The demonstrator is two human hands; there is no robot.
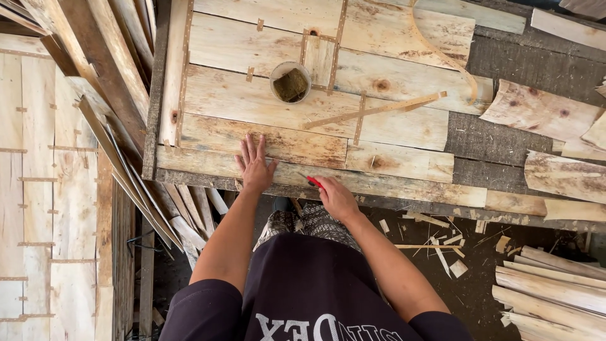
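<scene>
Wood veneer workshop. Rough workbench [467,142] covered with pale thin veneer sheets patched with tape strips [265,95]. Stacks of taped veneer panels [38,189] at left, loose wood strips [549,284] at right, offcuts and chips on the dark dirty floor [442,252].

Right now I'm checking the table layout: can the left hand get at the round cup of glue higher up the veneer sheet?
Probably yes. The left hand lies flat and empty on the veneer sheet, and only bare wood lies between it and the cup.
</scene>
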